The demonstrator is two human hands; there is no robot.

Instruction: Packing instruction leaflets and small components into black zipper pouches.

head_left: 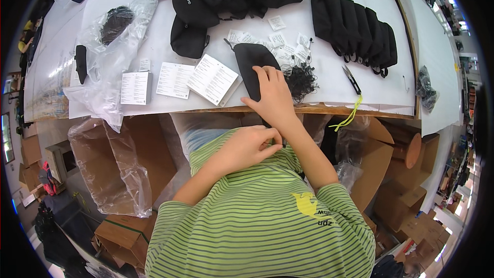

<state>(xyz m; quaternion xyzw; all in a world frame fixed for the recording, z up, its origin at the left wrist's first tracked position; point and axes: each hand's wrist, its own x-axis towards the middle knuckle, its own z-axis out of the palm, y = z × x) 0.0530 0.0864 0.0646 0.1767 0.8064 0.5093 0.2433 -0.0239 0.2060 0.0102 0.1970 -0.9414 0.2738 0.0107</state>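
Note:
A black fabric pouch [249, 67] lies at the table's front edge, its near end reaching over toward my body. My right hand [271, 95] rests on it with bent fingers on top and the thumb along its left side, gripping it. Close to my shirt, below the edge, my left hand [252, 145] is closed, thumb and forefinger pinched together. A small dark bit shows at those fingertips, too small to name. Right of the pouch sits a tangle of black cords [301, 81], with small white labels [278, 39] beyond it.
Stacks of printed white cards [213, 80] stand left of the pouch, beside crumpled clear plastic [110, 67]. Black pouches pile up [193, 7] at the back; others lie in a row [355, 28] at right. A black cutter [352, 80] has a yellow cord. Cardboard boxes [149, 149] stand below.

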